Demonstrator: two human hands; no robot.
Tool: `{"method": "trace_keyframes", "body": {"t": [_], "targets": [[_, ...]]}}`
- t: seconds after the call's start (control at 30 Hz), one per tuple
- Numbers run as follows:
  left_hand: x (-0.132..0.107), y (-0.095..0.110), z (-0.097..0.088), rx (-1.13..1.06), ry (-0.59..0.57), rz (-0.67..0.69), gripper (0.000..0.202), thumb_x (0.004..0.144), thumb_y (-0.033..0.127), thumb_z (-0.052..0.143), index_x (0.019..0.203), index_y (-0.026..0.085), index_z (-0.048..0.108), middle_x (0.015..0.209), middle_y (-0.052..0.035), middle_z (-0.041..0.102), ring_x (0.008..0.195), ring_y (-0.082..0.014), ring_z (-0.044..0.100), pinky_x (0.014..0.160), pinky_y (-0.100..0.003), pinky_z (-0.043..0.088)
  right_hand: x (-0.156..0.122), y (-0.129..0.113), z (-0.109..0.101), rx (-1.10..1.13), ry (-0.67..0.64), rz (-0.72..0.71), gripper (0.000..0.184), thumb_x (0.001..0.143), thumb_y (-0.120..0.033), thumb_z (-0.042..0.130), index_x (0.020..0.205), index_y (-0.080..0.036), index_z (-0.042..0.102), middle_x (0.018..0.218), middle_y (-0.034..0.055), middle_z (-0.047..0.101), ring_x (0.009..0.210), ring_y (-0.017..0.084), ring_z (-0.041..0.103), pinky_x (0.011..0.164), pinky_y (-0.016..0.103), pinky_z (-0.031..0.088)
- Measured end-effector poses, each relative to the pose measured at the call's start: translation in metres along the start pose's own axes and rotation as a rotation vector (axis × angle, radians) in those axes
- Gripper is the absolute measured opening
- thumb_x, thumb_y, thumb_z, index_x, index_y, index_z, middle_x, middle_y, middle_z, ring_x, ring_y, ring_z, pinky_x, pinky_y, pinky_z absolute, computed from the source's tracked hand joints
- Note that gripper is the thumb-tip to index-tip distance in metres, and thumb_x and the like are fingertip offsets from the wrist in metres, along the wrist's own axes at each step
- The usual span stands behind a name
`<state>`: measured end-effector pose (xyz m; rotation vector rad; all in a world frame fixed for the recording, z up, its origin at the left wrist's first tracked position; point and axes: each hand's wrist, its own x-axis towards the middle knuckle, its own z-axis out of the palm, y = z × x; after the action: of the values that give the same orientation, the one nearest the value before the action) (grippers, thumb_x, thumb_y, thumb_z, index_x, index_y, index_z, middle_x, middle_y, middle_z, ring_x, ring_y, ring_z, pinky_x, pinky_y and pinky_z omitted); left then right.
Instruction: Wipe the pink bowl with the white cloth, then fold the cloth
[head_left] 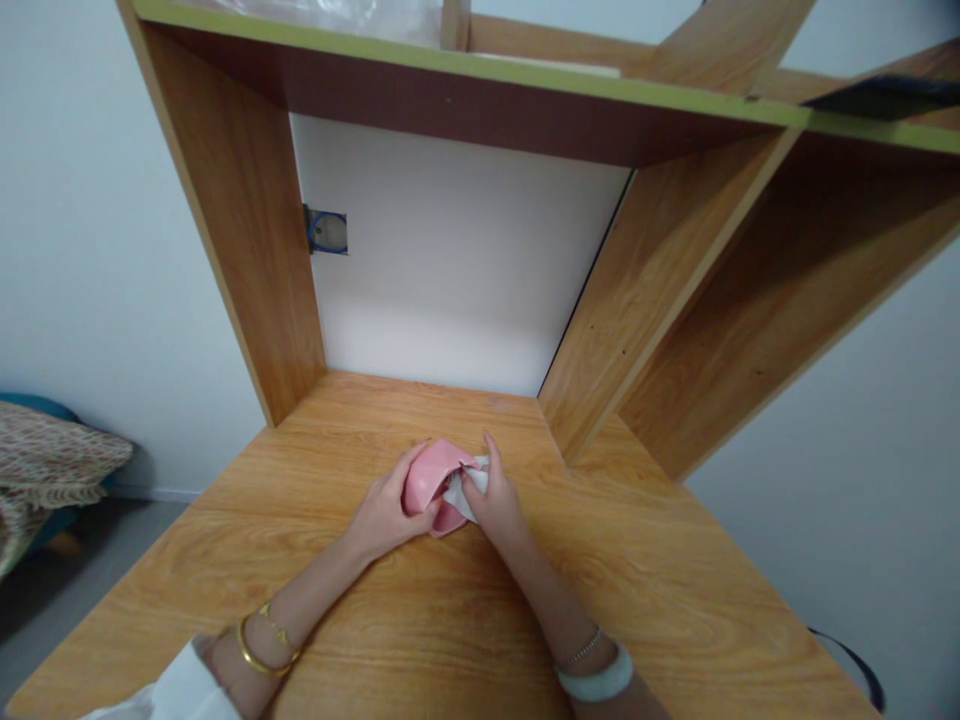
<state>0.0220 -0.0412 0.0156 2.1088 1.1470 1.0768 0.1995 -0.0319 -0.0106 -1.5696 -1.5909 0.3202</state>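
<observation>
My left hand is wrapped around the left side of a glossy pink hollow container, just above the wooden desktop. The container lies tilted, its opening facing right; its exact kind is not clear. A crumpled white tissue sits at that opening. Pinching the tissue is my right hand, with the thumb pushed towards the inside and the index finger raised. Part of the tissue and the container's inner side are hidden by my fingers.
Wooden panels rise from the desktop on the left and right. A shelf spans overhead, with clear plastic on it. A socket opening is in the back panel. A patterned cloth lies at the far left.
</observation>
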Motion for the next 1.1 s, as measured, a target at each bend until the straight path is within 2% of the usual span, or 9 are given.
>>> {"method": "trace_keyframes", "body": {"t": [0.1, 0.2, 0.33, 0.47, 0.63, 0.73, 0.83, 1.0, 1.1], "targets": [[0.002, -0.006, 0.003, -0.167, 0.016, -0.002, 0.078, 0.07, 0.037, 0.06, 0.133, 0.018, 0.018, 0.124, -0.0117, 0.045, 0.107, -0.0249, 0.048, 0.09, -0.037, 0.038, -0.001, 0.0, 0.001, 0.085, 0.042, 0.044, 0.061, 0.075, -0.025, 0.046, 0.131, -0.015, 0.026, 0.079, 0.0058, 0.062, 0.068, 0.019, 0.059, 0.059, 0.027, 0.046], [0.003, -0.011, 0.011, -0.36, 0.016, -0.007, 0.094, 0.069, 0.042, 0.063, 0.135, 0.017, 0.001, 0.115, -0.0128, 0.049, 0.097, -0.0235, 0.054, 0.083, -0.037, 0.043, -0.002, -0.001, 0.004, 0.174, 0.126, 0.071, 0.058, 0.076, -0.024, 0.043, 0.131, -0.015, 0.027, 0.101, 0.0099, 0.059, 0.086, 0.019, 0.058, 0.07, 0.028, 0.046], [0.0, -0.008, 0.022, -0.38, 0.007, -0.032, 0.097, 0.066, 0.04, 0.068, 0.135, 0.019, 0.003, 0.119, -0.0134, 0.045, 0.099, -0.0237, 0.051, 0.082, -0.037, 0.044, -0.005, -0.003, 0.012, 0.238, 0.164, 0.085, 0.056, 0.076, -0.022, 0.041, 0.13, -0.015, 0.028, 0.117, 0.0109, 0.051, 0.101, 0.019, 0.053, 0.077, 0.028, 0.045], [-0.003, -0.004, 0.024, -0.343, 0.045, -0.048, 0.086, 0.073, 0.034, 0.061, 0.134, 0.019, 0.003, 0.117, -0.0119, 0.047, 0.099, -0.0225, 0.051, 0.078, -0.034, 0.047, -0.005, -0.006, 0.012, 0.213, 0.121, 0.08, 0.063, 0.073, -0.021, 0.045, 0.132, -0.017, 0.022, 0.1, 0.0081, 0.061, 0.081, 0.019, 0.06, 0.065, 0.027, 0.047], [-0.001, -0.003, 0.014, -0.181, 0.027, -0.052, 0.078, 0.07, 0.03, 0.06, 0.133, 0.018, 0.016, 0.115, -0.0106, 0.051, 0.1, -0.0248, 0.052, 0.081, -0.036, 0.046, 0.0, -0.011, -0.005, -0.127, 0.141, 0.097, 0.066, 0.071, -0.03, 0.052, 0.131, -0.017, 0.027, 0.066, 0.0017, 0.061, 0.057, 0.019, 0.058, 0.052, 0.026, 0.041], [-0.002, -0.001, 0.009, -0.082, 0.034, -0.023, 0.075, 0.068, 0.026, 0.06, 0.132, 0.017, 0.021, 0.126, -0.011, 0.043, 0.11, -0.0261, 0.045, 0.091, -0.038, 0.038, -0.001, -0.013, -0.013, -0.236, 0.159, -0.012, 0.064, 0.072, -0.032, 0.05, 0.131, -0.018, 0.027, 0.067, 0.001, 0.06, 0.061, 0.019, 0.058, 0.056, 0.026, 0.041], [-0.003, 0.0, 0.007, -0.033, 0.015, -0.016, 0.075, 0.068, 0.026, 0.057, 0.133, 0.017, 0.021, 0.13, -0.0105, 0.041, 0.111, -0.0255, 0.045, 0.092, -0.037, 0.036, -0.003, -0.015, -0.015, -0.235, 0.187, -0.087, 0.065, 0.072, -0.032, 0.049, 0.131, -0.018, 0.026, 0.072, 0.0013, 0.06, 0.065, 0.018, 0.057, 0.06, 0.026, 0.041], [-0.004, 0.001, 0.005, 0.021, -0.035, -0.03, 0.077, 0.07, 0.033, 0.056, 0.135, 0.021, 0.017, 0.127, -0.009, 0.045, 0.103, -0.0251, 0.052, 0.088, -0.036, 0.04, -0.001, -0.014, -0.011, -0.206, 0.128, -0.006, 0.073, 0.068, -0.032, 0.053, 0.133, -0.017, 0.022, 0.074, 0.0012, 0.058, 0.061, 0.017, 0.055, 0.055, 0.026, 0.04], [-0.003, 0.0, 0.005, -0.001, -0.048, -0.024, 0.078, 0.072, 0.034, 0.056, 0.136, 0.022, 0.013, 0.129, -0.0093, 0.043, 0.106, -0.0248, 0.05, 0.089, -0.036, 0.039, 0.001, -0.009, -0.009, -0.159, 0.054, 0.025, 0.067, 0.07, -0.03, 0.052, 0.131, -0.018, 0.026, 0.069, 0.0001, 0.058, 0.059, 0.017, 0.055, 0.053, 0.025, 0.039]]}}
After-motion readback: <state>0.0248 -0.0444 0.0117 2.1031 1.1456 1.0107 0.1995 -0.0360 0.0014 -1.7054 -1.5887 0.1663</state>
